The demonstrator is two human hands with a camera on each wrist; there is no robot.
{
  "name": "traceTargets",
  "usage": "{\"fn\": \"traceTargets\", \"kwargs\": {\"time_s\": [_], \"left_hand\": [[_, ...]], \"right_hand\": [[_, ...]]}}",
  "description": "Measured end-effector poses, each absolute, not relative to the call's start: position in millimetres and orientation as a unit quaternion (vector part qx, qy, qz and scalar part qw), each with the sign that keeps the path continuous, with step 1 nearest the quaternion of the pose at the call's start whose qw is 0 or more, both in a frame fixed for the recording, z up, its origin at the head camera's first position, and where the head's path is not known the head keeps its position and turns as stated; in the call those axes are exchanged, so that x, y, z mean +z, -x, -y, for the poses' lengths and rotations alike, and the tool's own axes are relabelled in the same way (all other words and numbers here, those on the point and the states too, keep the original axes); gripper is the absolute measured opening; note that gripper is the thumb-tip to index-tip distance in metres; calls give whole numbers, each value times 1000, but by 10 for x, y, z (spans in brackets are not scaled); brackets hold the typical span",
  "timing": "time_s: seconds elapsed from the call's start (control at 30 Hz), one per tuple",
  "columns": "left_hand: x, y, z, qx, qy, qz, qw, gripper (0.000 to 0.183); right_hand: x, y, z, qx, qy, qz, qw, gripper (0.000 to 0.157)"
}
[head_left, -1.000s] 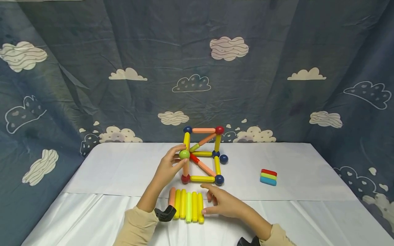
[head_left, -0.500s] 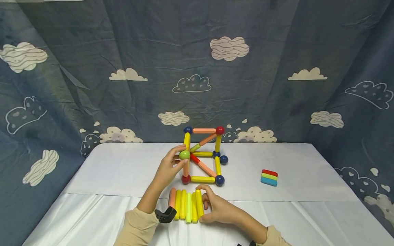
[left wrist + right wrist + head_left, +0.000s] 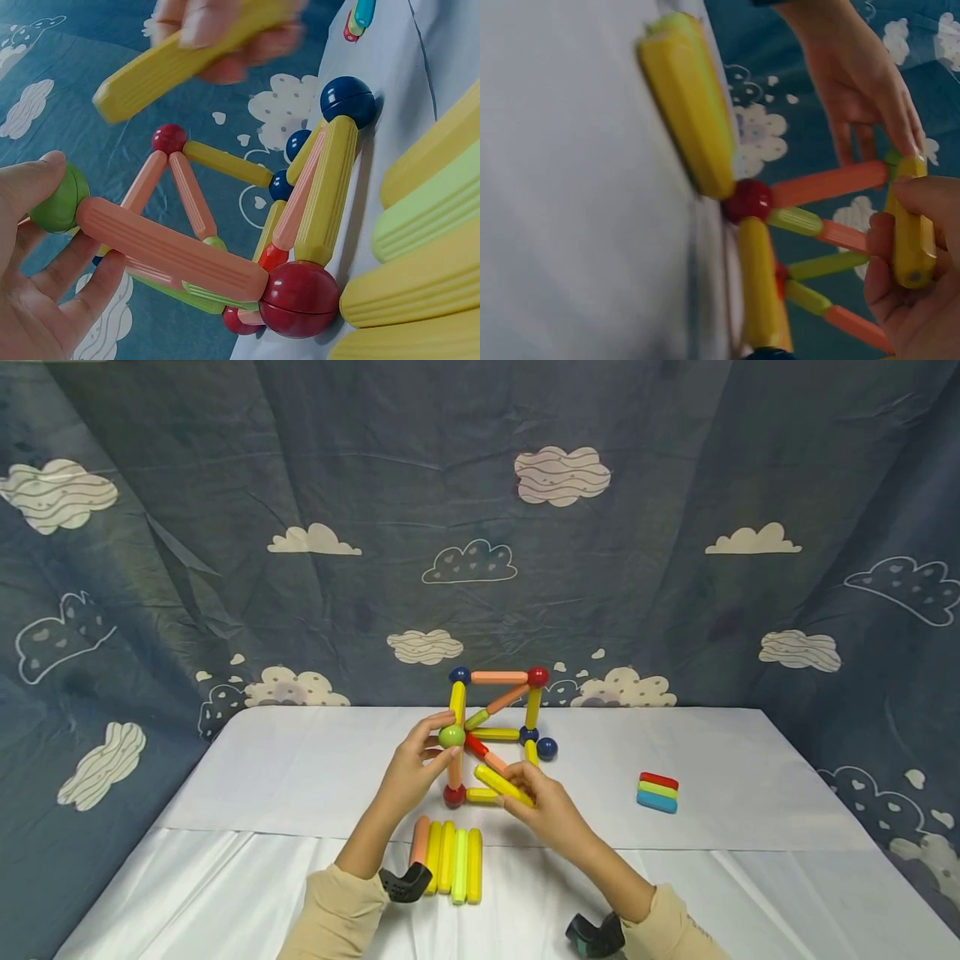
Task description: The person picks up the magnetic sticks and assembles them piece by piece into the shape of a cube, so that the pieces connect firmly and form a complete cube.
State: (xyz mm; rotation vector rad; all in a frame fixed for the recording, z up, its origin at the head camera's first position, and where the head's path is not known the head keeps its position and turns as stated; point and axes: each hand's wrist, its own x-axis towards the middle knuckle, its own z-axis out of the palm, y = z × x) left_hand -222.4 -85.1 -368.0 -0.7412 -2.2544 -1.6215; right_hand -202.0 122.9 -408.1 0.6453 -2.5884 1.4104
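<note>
A frame of magnetic sticks and balls stands on the white table, with a blue ball (image 3: 460, 676) and a red ball (image 3: 537, 677) at its top corners. My left hand (image 3: 403, 770) pinches the green ball (image 3: 452, 737) on its left side, thumb and fingers on either side of it. Below that ball a salmon stick (image 3: 172, 247) runs to a red ball (image 3: 300, 298). My right hand (image 3: 553, 814) grips a yellow magnetic stick (image 3: 498, 783) off the table, in front of the frame. It hides the frame's lower right corner in the head view.
Nearest the person, a row of several sticks (image 3: 460, 867), salmon, yellow and light green, lies side by side. A loose-looking blue ball (image 3: 547, 748) sits at the frame's right. Farther right lie red, yellow-green and blue short sticks (image 3: 657, 792). A patterned cloth (image 3: 480, 527) hangs behind.
My right hand has taken the rightmost yellow stick from the row, lifted it toward the frame and tilted it. My left hand stays on the green ball.
</note>
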Motion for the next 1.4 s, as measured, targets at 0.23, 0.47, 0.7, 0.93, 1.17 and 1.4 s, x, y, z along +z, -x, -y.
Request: {"fn": "traceTargets", "kwargs": {"time_s": [0.23,0.47,0.7,0.93,1.17,1.4], "left_hand": [[-3668,2222,852,-560,262,775,133,39],[-3711,2262,843,-553,272,775,138,39],[-3920,2481,838,-503,278,801,165,44],[-3909,2556,732,-461,299,817,173,40],[-3954,2605,684,-462,295,815,189,26],[-3995,2610,677,-468,291,812,195,28]], "right_hand": [[-3827,2270,-1190,444,-218,860,129,25],[-3759,2391,-1206,429,-242,856,155,28],[-3780,2422,-1231,459,-234,843,155,28],[-3793,2434,-1245,471,-249,831,161,26],[-3842,2460,-1365,471,-245,834,153,35],[-4123,2563,-1708,488,-179,843,140,43]]}}
